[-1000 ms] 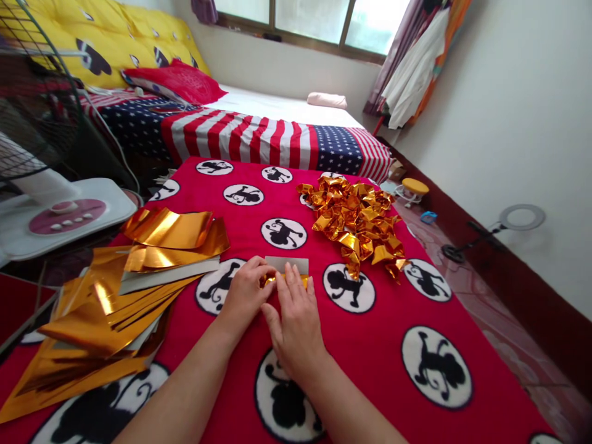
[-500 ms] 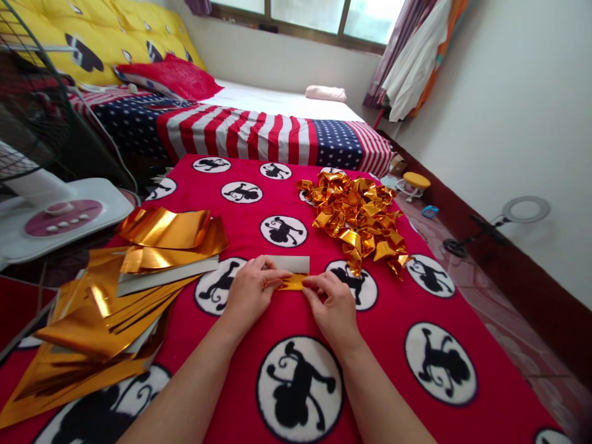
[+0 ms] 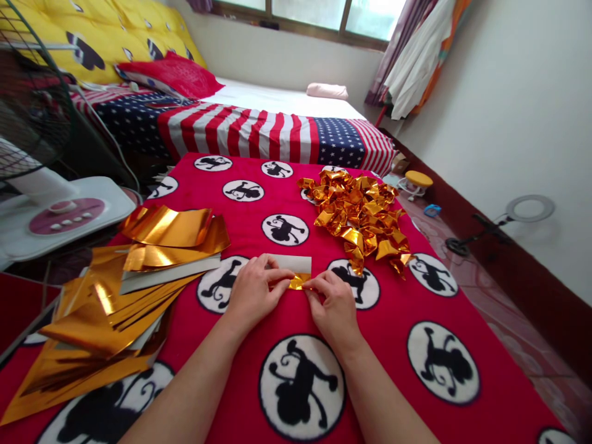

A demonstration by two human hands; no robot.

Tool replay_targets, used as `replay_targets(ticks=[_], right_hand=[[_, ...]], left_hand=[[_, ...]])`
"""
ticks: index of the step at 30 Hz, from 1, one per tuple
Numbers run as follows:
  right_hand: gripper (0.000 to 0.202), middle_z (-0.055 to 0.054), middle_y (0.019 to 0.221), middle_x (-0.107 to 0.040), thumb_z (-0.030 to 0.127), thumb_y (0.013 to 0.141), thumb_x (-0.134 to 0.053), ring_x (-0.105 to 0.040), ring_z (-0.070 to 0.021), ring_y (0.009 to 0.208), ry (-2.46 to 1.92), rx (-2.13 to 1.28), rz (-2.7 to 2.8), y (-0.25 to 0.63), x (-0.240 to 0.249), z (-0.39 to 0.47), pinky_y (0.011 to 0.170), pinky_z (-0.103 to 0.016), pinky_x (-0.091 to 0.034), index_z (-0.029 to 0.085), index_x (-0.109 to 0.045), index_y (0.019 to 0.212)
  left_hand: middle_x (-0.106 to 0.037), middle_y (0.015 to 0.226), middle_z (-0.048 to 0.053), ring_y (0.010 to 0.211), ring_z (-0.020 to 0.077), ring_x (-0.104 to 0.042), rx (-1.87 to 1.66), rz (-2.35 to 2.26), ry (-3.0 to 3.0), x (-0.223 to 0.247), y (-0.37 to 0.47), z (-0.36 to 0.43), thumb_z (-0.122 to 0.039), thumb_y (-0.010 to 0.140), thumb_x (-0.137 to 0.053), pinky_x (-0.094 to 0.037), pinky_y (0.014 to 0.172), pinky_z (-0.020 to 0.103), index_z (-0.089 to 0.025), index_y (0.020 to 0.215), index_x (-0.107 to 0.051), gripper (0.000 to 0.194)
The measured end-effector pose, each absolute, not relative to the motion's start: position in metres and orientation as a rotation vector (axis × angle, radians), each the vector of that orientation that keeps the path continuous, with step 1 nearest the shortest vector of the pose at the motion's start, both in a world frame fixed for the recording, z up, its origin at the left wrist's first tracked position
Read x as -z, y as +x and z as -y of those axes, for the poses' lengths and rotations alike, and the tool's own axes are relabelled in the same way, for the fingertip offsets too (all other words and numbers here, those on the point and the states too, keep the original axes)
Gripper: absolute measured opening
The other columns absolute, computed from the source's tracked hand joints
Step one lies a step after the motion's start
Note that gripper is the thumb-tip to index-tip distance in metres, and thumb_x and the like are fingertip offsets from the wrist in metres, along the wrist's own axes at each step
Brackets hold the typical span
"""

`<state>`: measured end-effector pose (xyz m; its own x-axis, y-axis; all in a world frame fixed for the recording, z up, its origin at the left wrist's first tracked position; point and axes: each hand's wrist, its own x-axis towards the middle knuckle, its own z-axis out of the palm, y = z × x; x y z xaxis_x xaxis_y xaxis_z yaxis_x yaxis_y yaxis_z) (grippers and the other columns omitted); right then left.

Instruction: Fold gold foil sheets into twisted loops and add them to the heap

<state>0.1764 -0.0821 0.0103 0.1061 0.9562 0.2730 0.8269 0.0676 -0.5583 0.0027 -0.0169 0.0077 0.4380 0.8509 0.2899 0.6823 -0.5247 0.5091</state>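
Observation:
A sheet of gold foil paper [image 3: 296,264] lies flat on the red cloth, its pale back facing up and its near edge turned over to show gold. My left hand [image 3: 259,283] pinches the left part of that folded edge. At the right end, my right hand [image 3: 333,299] has its thumb and fingers closed on the same fold. Left of my hands is a loose stack of flat gold foil sheets [image 3: 92,308]. Beyond my right hand sits a heap of folded gold foil pieces [image 3: 358,209].
Under everything spreads a red cloth [image 3: 222,394] with black monkey figures in white circles. A fan [image 3: 65,203] stands at the left. Behind is a bed with a flag-patterned cover [image 3: 259,132]. On the floor at right are a yellow stool [image 3: 419,179] and a ring light [image 3: 530,208].
My fingers have shifted slightly along the fold, and more of the gold strip shows between them, with creases in it. The sheet stays in place.

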Motion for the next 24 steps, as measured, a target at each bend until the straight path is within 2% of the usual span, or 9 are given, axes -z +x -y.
replay_targets(ticks=[3,7,12,15,24], right_hand=[[0.011,0.0,0.084,-0.062,0.017,0.084,-0.061,-0.057,-0.0162,0.082,-1.792,-0.259,1.753,0.176,-0.0101,0.0823,0.074,-0.029,-0.035,0.024,-0.07,0.081],[0.01,-0.001,0.084,-0.062,0.017,0.084,-0.06,-0.056,-0.017,0.083,-1.789,-0.244,1.749,0.1754,-0.0096,0.0835,0.074,-0.029,-0.035,0.023,-0.067,0.081],[0.018,-0.002,0.088,-0.063,0.015,0.082,-0.061,-0.057,-0.018,0.084,-1.779,-0.257,1.728,0.1747,-0.0088,0.084,0.075,-0.03,-0.037,0.023,-0.067,0.097],[0.015,-0.002,0.088,-0.063,0.017,0.083,-0.06,-0.057,-0.0181,0.084,-1.778,-0.251,1.732,0.1747,-0.0082,0.0836,0.075,-0.03,-0.037,0.024,-0.069,0.094],[0.012,-0.002,0.087,-0.062,0.024,0.085,-0.061,-0.057,-0.0182,0.083,-1.793,-0.232,1.709,0.1726,-0.0095,0.0839,0.078,-0.03,-0.039,0.023,-0.07,0.093]], left_hand=[[-0.059,0.092,0.001,0.084,0.0178,-0.053,-0.761,-1.328,2.365,-0.008,0.0043,0.0181,-0.032,0.082,-0.067,-0.04,0.077,0.033,-0.034,0.093,-0.075,0.014],[-0.059,0.091,0.001,0.083,0.0173,-0.053,-0.773,-1.324,2.372,-0.0072,0.0041,0.0174,-0.032,0.082,-0.068,-0.04,0.075,0.032,-0.034,0.094,-0.075,0.015],[-0.059,0.092,0.001,0.083,0.0176,-0.052,-0.753,-1.324,2.388,-0.0071,0.0032,0.0168,-0.033,0.082,-0.068,-0.04,0.076,0.032,-0.036,0.097,-0.075,0.016],[-0.059,0.093,0.001,0.084,0.018,-0.052,-0.754,-1.326,2.393,-0.0071,0.0034,0.0175,-0.033,0.083,-0.067,-0.041,0.077,0.033,-0.036,0.096,-0.075,0.016],[-0.06,0.088,0.002,0.088,0.0182,-0.057,-0.912,-1.33,2.254,0.0015,0.0021,0.0158,-0.022,0.08,-0.068,-0.045,0.081,0.033,-0.025,0.097,-0.074,0.019]])
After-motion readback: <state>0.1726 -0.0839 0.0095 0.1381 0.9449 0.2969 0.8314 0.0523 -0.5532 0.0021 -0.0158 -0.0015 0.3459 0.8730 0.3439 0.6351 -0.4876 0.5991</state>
